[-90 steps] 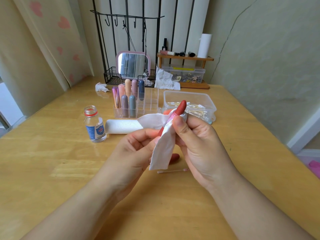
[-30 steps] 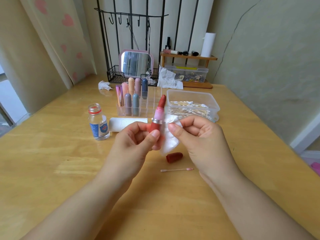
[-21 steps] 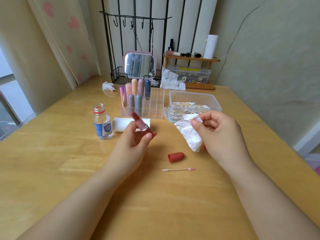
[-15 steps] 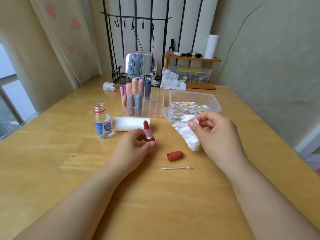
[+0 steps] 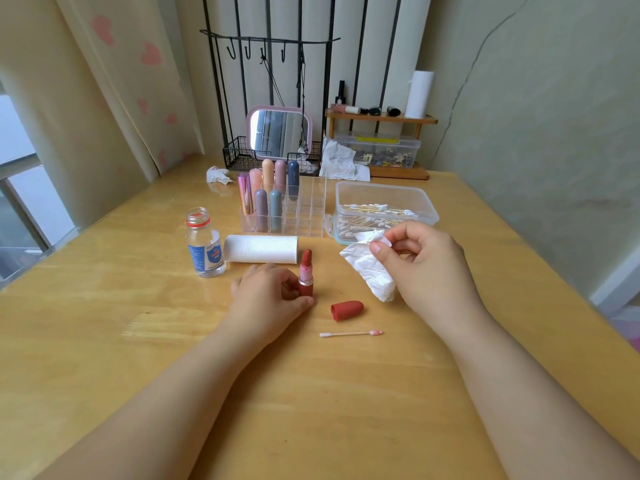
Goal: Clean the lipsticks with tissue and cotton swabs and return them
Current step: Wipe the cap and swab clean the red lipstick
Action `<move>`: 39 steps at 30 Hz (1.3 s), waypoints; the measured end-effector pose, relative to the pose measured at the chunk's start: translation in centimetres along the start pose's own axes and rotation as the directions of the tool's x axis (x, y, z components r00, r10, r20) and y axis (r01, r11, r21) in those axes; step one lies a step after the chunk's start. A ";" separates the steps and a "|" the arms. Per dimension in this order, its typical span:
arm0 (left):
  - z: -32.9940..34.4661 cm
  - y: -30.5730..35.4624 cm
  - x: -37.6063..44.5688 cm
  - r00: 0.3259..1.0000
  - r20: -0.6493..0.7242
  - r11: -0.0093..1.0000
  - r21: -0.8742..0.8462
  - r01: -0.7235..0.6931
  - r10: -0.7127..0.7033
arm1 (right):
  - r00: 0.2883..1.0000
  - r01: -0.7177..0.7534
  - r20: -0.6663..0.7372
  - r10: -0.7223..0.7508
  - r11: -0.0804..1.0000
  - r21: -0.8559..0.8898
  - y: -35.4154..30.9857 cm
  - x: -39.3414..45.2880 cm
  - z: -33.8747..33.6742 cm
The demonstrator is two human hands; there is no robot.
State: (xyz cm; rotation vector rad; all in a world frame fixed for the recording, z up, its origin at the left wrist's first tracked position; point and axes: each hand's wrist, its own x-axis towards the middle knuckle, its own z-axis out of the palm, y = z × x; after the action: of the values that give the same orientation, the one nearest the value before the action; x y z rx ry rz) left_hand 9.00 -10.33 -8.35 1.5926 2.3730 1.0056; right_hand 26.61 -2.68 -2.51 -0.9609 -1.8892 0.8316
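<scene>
Lipstick [image 5: 306,274] now stood on table, one cap [image 5: 346,310], one swab [image 5: 350,333]

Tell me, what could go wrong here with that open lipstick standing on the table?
The uncapped lipstick stands upright with its stick extended, steadied only by the left hand; a nudge could tip it and smear the wooden table. Its red cap lies on its side beside it and might roll. The used cotton swab lies with its pink tips on the wood, which may stain. The right hand holds only the tissue.
</scene>
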 end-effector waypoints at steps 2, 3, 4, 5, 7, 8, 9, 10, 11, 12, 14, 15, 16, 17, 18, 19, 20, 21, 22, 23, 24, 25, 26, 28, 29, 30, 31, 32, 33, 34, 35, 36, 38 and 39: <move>0.1 -0.1 0.0 1.000 -0.009 1.000 0.005 0.005 -0.005 | 1.000 -0.008 0.002 0.008 1.000 -0.005 0.1 0.0 0.0; 0.1 -0.1 0.1 1.000 -0.013 1.000 0.007 0.006 -0.006 | 1.000 -0.012 0.004 0.012 1.000 -0.007 0.1 0.0 0.0; 0.1 -0.1 0.1 1.000 -0.013 1.000 0.012 0.009 -0.008 | 1.000 -0.013 0.005 0.013 1.000 -0.009 0.1 0.0 0.0; 0.2 -0.1 0.0 1.000 -0.008 1.000 0.023 0.017 -0.017 | 1.000 -0.012 0.007 0.012 1.000 -0.010 0.1 0.0 0.0; 0.0 0.0 -0.3 0.999 -0.007 0.998 0.047 0.050 -0.050 | 1.000 -0.013 0.006 0.013 1.000 -0.012 0.1 0.0 -0.1; -0.4 0.1 -0.5 0.997 -0.021 0.996 0.057 0.074 -0.073 | 1.000 -0.015 0.002 0.015 1.000 -0.012 0.2 0.0 -0.2; -1.0 0.3 -0.8 0.995 -0.037 0.993 0.070 0.091 -0.088 | 1.000 -0.016 -0.001 0.016 1.000 -0.010 0.2 0.1 -0.2; -1.8 0.8 -1.2 0.996 -0.063 0.991 0.111 0.072 -0.066 | 1.000 -0.015 -0.004 0.015 1.000 -0.009 0.2 0.1 -0.3; -2.5 1.5 -1.6 0.997 -0.079 0.982 0.185 0.032 -0.018 | 1.000 -0.014 -0.004 0.014 1.000 -0.007 0.2 0.2 -0.4; -3.2 2.3 -2.0 0.995 -0.084 0.966 0.256 -0.029 0.052 | 1.000 -0.014 -0.003 0.014 1.000 -0.002 0.2 0.2 -0.4; -3.8 4.4 -2.9 0.949 -0.106 0.918 0.304 -0.253 0.297 | 1.000 -0.018 -0.001 0.018 1.000 0.002 0.2 0.2 -0.3; -3.5 5.3 -3.5 0.894 -0.106 0.873 0.289 -0.392 0.436 | 1.000 -0.020 -0.002 0.020 1.000 0.002 0.3 0.2 -0.3; -2.8 5.9 -4.0 0.833 -0.073 0.811 0.288 -0.510 0.549 | 1.000 -0.022 -0.004 0.022 1.000 0.002 0.3 0.2 -0.3; -1.9 6.1 -4.3 0.780 -0.027 0.743 0.327 -0.584 0.626 | 1.000 -0.022 -0.008 0.022 1.000 0.004 0.4 0.3 -0.3; -0.9 6.0 -4.3 0.752 0.030 0.689 0.377 -0.619 0.659 | 1.000 -0.018 -0.011 0.019 1.000 0.008 0.4 0.4 -0.4; 0.1 5.6 -4.1 0.758 0.103 0.667 0.409 -0.623 0.645 | 1.000 -0.013 -0.014 0.014 1.000 0.013 0.4 0.4 -0.4; 0.6 5.4 -3.8 0.768 0.149 0.659 0.429 -0.618 0.623 | 1.000 -0.008 -0.017 0.008 1.000 0.016 0.4 0.4 -0.5; 1.4 4.8 -3.3 0.774 0.172 0.652 0.447 -0.612 0.609 | 1.000 -0.003 -0.019 0.004 1.000 0.019 0.4 0.4 -0.5; 1.7 4.5 -2.8 0.787 0.179 0.663 0.449 -0.599 0.590 | 1.000 -0.001 -0.020 0.002 1.000 0.022 0.4 0.4 -0.6; 1.9 4.5 -2.6 0.803 0.184 0.683 0.440 -0.583 0.567 | 1.000 0.002 -0.019 -0.001 1.000 0.025 0.4 0.4 -0.6; 1.9 4.7 -2.5 0.827 0.192 0.704 0.445 -0.553 0.528 | 1.000 0.004 -0.018 -0.004 1.000 0.028 0.3 0.4 -0.6; 1.6 4.9 -2.5 0.851 0.184 0.725 0.455 -0.517 0.492 | 1.000 0.006 -0.017 -0.005 1.000 0.028 0.3 0.4 -0.6; 1.7 4.8 -2.2 0.869 0.177 0.746 0.453 -0.488 0.462 | 1.000 0.005 -0.015 -0.005 1.000 0.027 0.3 0.4 -0.6; 1.9 4.7 -2.1 0.861 0.137 0.759 0.419 -0.499 0.490 | 1.000 0.006 -0.015 -0.006 1.000 0.026 0.3 0.4 -0.6; 1.8 4.8 -2.1 0.871 0.142 0.791 0.370 -0.488 0.471 | 1.000 0.009 -0.016 -0.009 1.000 0.026 0.3 0.4 -0.6; 1.9 4.7 -2.2 0.867 0.145 0.812 0.305 -0.497 0.476 | 1.000 0.012 -0.016 -0.011 1.000 0.025 0.3 0.4 -0.6; 2.2 4.3 -2.1 0.848 0.114 0.804 0.275 -0.528 0.518 | 1.000 0.013 -0.017 -0.013 1.000 0.023 0.4 0.4 -0.5; 2.3 3.9 -2.2 0.826 0.053 0.789 0.266 -0.553 0.561 | 1.000 0.011 -0.017 -0.011 1.000 0.022 0.4 0.4 -0.5; 2.3 3.8 -2.3 0.820 0.029 0.790 0.249 -0.560 0.571 | 1.000 0.009 -0.016 -0.009 1.000 0.021 0.4 0.4 -0.5; 2.0 3.9 -2.6 0.818 0.014 0.798 0.210 -0.564 0.575 | 1.000 0.007 -0.014 -0.006 1.000 0.022 0.4 0.4 -0.5; 1.4 4.2 -2.9 0.821 0.009 0.814 0.124 -0.567 0.570 | 1.000 0.004 -0.011 -0.004 1.000 0.023 0.4 0.4 -0.5; 0.9 4.4 -3.3 0.822 -0.019 0.822 0.030 -0.568 0.569 | 1.000 -0.001 -0.008 0.001 1.000 0.024 0.4 0.4 -0.5; -0.1 4.6 -3.9 0.829 -0.094 0.817 -0.146 -0.559 0.551 | 1.000 -0.007 -0.003 0.008 1.000 0.022 0.4 0.4 -0.6; -0.6 4.7 -4.2 0.844 -0.116 0.813 -0.224 -0.537 0.524 | 1.000 -0.008 -0.002 0.008 1.000 0.018 0.4 0.4 -0.7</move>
State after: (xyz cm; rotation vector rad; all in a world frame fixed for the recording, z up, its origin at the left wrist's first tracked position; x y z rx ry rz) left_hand 14.27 -13.09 -6.31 2.1965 1.7450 1.3803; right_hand 27.17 -2.04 -2.41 -0.9590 -1.8741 0.8507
